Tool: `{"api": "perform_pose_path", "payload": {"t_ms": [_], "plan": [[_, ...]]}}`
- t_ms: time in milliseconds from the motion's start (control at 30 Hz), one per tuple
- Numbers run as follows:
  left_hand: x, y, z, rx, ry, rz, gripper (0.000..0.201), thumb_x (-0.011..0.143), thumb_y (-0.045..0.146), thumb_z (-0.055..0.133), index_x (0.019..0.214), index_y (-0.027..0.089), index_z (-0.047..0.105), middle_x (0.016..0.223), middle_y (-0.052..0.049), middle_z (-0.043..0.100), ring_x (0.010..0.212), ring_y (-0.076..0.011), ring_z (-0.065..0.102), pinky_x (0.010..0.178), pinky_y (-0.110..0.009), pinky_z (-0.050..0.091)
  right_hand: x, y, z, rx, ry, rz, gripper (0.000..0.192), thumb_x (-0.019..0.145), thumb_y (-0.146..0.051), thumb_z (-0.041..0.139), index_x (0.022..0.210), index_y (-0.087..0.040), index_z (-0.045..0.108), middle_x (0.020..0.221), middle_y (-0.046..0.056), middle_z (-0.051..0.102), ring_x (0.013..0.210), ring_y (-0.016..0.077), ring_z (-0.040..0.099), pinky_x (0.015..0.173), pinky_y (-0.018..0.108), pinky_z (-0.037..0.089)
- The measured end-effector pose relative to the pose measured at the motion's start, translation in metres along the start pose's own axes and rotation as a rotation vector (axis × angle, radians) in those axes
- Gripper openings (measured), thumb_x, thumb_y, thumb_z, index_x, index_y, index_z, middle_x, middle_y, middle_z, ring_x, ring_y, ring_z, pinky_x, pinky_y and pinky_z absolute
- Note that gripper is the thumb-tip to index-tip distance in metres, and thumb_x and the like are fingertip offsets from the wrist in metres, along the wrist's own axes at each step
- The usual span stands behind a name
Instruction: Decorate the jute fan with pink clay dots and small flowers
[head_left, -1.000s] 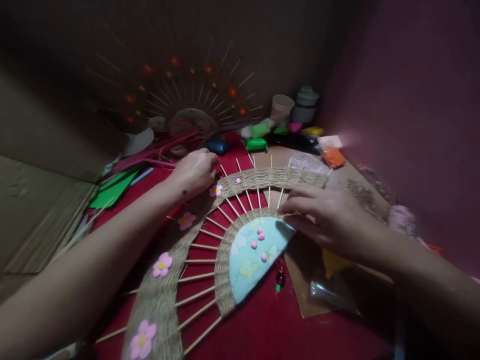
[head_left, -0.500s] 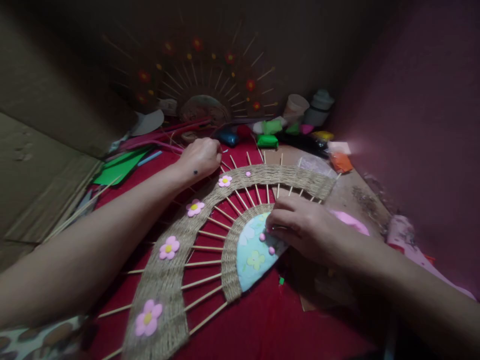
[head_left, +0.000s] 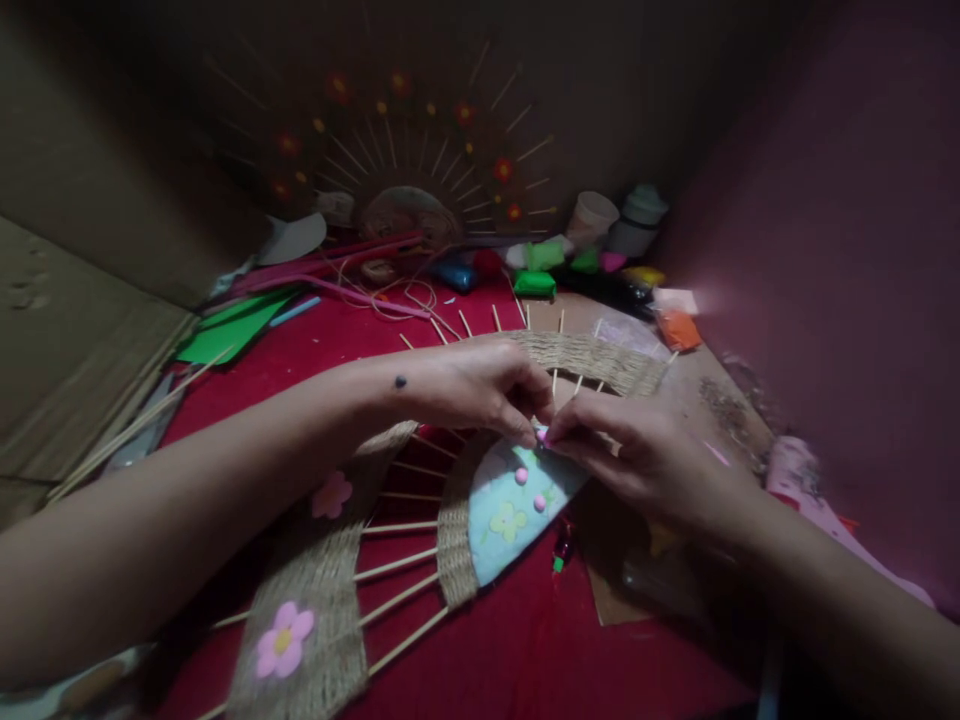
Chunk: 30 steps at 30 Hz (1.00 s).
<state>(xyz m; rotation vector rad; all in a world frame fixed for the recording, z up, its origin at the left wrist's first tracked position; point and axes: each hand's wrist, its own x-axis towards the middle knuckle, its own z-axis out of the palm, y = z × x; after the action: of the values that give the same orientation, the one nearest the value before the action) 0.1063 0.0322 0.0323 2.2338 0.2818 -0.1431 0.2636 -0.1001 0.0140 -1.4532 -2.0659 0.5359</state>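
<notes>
Both hands pinch one pink bead (head_left: 541, 436): left hand (head_left: 480, 385), right hand (head_left: 637, 455), fingertips meeting over the blue panel (head_left: 502, 520) of the fan (head_left: 322, 590) on the tabletop (head_left: 525, 650). Bead looks tiny, soft, easily squashed; best held lightly by fingertips.

Dim room; faint light falls on the red counter (head_left: 525, 640) from above, its far corners sink into shadow, edges bend outward, and the near arms blur.

text: none legible | labels: none | numbers: none
</notes>
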Motion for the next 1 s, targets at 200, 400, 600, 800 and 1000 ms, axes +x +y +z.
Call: {"api": "perform_pose_path", "payload": {"t_ms": [200,400,600,800,1000], "plan": [[0.001,-0.003,0.006,0.109,0.106,0.034,0.016,0.076,0.032,0.064,0.080,0.018,0.070,0.067,0.001,0.062,0.064,-0.0107,0.052,0.055,-0.021,0.034,0.003,-0.002,-0.005,0.287,0.028,0.214,0.006,0.081,-0.017,0.060,0.083,-0.017,0.066,0.077,0.001,0.066,0.070,0.0109,0.059,0.063,0.021,0.046],[-0.001,0.002,0.004,0.149,0.157,0.087,0.017,0.079,0.031,0.061,0.075,0.016,0.066,0.062,0.002,0.056,0.058,-0.0090,0.048,0.050,-0.020,0.030,0.006,0.004,-0.004,0.612,0.069,0.365,0.007,0.075,-0.021,0.067,0.081,-0.019,0.067,0.078,0.001,0.067,0.070,0.0129,0.060,0.062,0.024,0.048],[-0.005,0.009,-0.003,0.171,0.082,0.064,0.015,0.080,0.026,0.055,0.076,0.016,0.065,0.058,0.003,0.050,0.053,-0.0082,0.045,0.048,-0.021,0.028,0.010,0.002,-0.006,0.546,0.047,0.300,0.011,0.078,-0.020,0.065,0.086,-0.023,0.071,0.087,0.001,0.070,0.080,0.0141,0.062,0.071,0.027,0.048],[-0.011,0.011,-0.011,0.348,0.081,-0.035,0.014,0.080,0.024,0.055,0.075,0.017,0.066,0.060,0.000,0.057,0.052,-0.0093,0.044,0.050,-0.022,0.029,0.013,0.003,-0.008,0.690,0.113,0.460,0.009,0.074,-0.026,0.069,0.081,-0.021,0.069,0.067,-0.001,0.064,0.059,0.0112,0.057,0.053,0.025,0.046],[-0.019,0.003,-0.033,0.357,0.304,-0.146,0.020,0.081,0.029,0.051,0.077,0.019,0.068,0.064,0.001,0.061,0.058,-0.0112,0.051,0.056,-0.024,0.032,0.031,0.006,-0.015,0.635,0.201,0.491,0.017,0.064,-0.024,0.076,0.074,-0.017,0.065,0.064,-0.001,0.060,0.055,0.0091,0.052,0.050,0.023,0.043]]}}
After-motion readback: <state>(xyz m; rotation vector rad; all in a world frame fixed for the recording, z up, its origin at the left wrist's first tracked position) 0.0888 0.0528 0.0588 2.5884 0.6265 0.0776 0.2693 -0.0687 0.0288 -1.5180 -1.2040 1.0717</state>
